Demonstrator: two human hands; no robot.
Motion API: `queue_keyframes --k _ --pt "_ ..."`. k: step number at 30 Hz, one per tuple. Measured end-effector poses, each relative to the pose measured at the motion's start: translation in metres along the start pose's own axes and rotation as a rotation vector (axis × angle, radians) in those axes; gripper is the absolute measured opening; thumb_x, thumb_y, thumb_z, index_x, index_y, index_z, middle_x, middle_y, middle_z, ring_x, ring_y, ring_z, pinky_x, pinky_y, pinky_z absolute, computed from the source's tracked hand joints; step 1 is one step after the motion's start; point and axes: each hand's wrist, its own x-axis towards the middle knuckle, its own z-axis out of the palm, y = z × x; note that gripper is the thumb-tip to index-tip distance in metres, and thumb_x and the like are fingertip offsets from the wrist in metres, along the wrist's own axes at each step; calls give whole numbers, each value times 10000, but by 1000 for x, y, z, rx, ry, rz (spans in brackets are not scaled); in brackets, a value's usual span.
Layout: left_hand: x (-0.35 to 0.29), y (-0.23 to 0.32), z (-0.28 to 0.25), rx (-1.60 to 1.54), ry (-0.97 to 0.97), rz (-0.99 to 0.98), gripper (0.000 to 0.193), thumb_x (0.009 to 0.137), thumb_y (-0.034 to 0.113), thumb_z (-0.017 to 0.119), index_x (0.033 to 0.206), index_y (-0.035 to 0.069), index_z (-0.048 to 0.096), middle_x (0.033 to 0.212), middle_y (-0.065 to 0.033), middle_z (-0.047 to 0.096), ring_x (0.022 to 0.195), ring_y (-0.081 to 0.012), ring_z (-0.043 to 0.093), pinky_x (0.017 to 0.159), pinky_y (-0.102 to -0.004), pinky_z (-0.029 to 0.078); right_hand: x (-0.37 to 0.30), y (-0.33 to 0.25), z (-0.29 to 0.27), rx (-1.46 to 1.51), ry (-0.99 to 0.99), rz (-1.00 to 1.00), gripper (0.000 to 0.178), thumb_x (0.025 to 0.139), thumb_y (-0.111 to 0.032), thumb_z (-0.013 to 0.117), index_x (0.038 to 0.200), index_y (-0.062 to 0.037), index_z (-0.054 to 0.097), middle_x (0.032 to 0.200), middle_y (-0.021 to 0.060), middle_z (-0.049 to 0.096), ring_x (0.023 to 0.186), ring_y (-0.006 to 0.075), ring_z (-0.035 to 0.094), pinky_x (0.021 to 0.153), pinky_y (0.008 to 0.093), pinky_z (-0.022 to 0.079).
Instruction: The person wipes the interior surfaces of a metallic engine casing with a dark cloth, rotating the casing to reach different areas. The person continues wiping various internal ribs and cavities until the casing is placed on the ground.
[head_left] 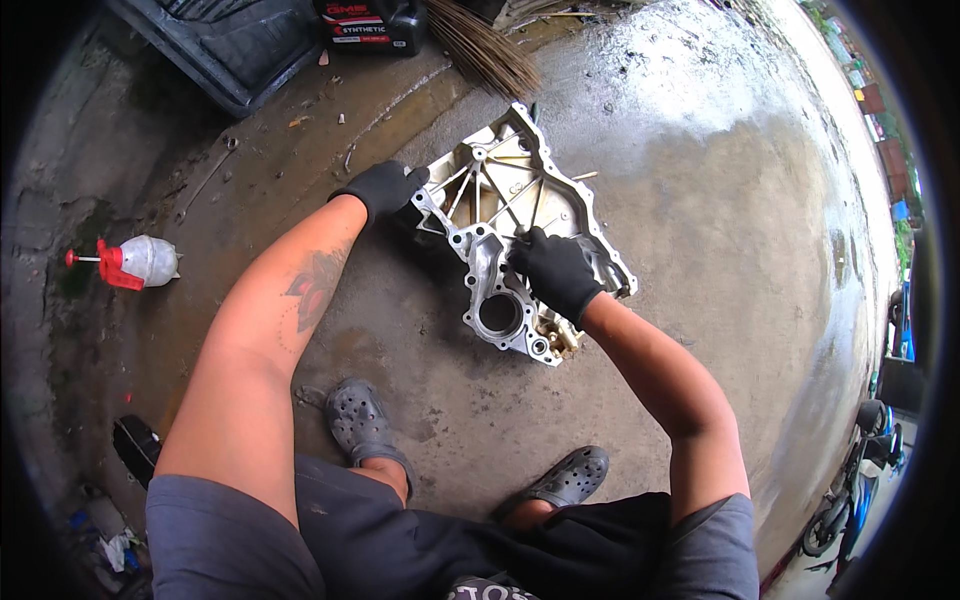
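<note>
A cast aluminium engine cover [560, 212] with ribs, bolt holes and a round opening lies on the wet concrete ahead of my feet. My left hand [382, 190], in a black glove, grips the cover's left edge with its fingers closed on it. Over the middle of the casting, my right hand [556, 270], also black-gloved, is curled closed with its knuckles up. A small dark tip shows by its fingers, but what it holds is mostly hidden. The cover's lower right part is partly behind this hand.
A white spray bottle [148, 262] with a red pump head lies at left. A wrench [207, 180] rests beyond it. Farther off are a black tray [225, 60], a black oil jug [368, 28] and a stick broom [485, 50]. A motorbike [852, 490] stands at far right.
</note>
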Motion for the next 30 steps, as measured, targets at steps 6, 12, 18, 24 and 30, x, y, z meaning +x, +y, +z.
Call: queue_keyframes --k 6,12,18,24,30 --pt "-1 2 -2 -12 -26 -2 831 1034 658 416 1169 -125 659 1224 -375 646 1175 -488 629 1042 -488 470 11 -4 -12 32 -184 66 164 862 -167 675 967 -147 799 1073 175 685 878 369 739 736 459 602" --pt "-2 2 0 -9 -9 23 822 1035 648 422 1151 -129 665 1195 -377 654 1172 -493 626 1042 -493 470 0 -15 -11 -29 -45 -9 172 915 -201 625 991 -134 765 1125 124 699 847 345 734 688 474 591" --pt "0 -1 2 2 11 55 803 1039 635 428 1154 -124 665 1202 -382 644 1164 -497 623 1029 -499 475 -49 -7 -10 124 -190 96 343 927 -253 645 1256 -154 641 1124 143 675 928 349 719 764 478 586" --pt "2 -5 9 -21 74 42 800 1040 631 425 1134 -124 672 1179 -375 657 1140 -493 640 1011 -499 485 -45 22 -39 405 -404 -14 217 987 -209 609 1079 -91 766 880 183 727 784 372 677 693 454 522" --pt "6 -8 10 -37 25 53 816 1026 651 452 1110 -129 679 1130 -371 678 1118 -485 661 992 -489 496 6 6 -49 164 215 114 283 941 -103 582 1208 -146 667 1088 120 695 882 375 711 768 483 568"
